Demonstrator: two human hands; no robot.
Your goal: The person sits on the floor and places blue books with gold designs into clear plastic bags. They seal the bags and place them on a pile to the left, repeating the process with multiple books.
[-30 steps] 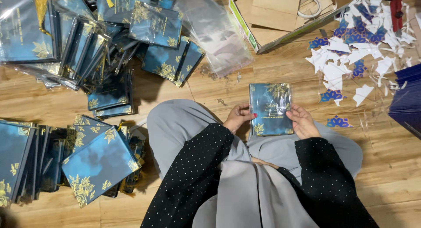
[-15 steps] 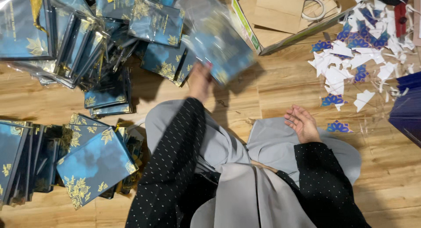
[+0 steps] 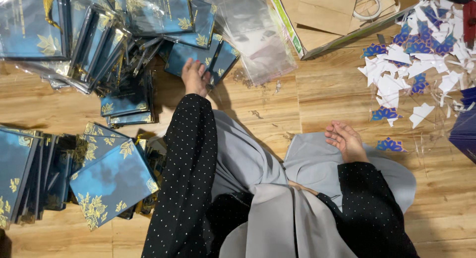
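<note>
Head view: left hand point(image 3: 195, 77) flat on blue card point(image 3: 198, 54)

Blue cards point(image 3: 111, 181) with gold leaf patterns fill the left of the frame; black sleeves point(image 3: 186, 173) carry small white dots; the skirt point(image 3: 258, 178) is plain grey; white and blue-patterned paper scraps point(image 3: 411, 69) lie upper right; the wooden floor point(image 3: 322, 99) is honey-brown.

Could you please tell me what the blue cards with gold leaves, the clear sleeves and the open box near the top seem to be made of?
The blue cards with gold leaf print, under the left hand, look like stiff glossy card; the gold glints like foil. The clear sleeves look like thin plastic film, see-through and shiny. The open brown box looks like matte cardboard with folded flaps. The right hand rests empty.
</note>
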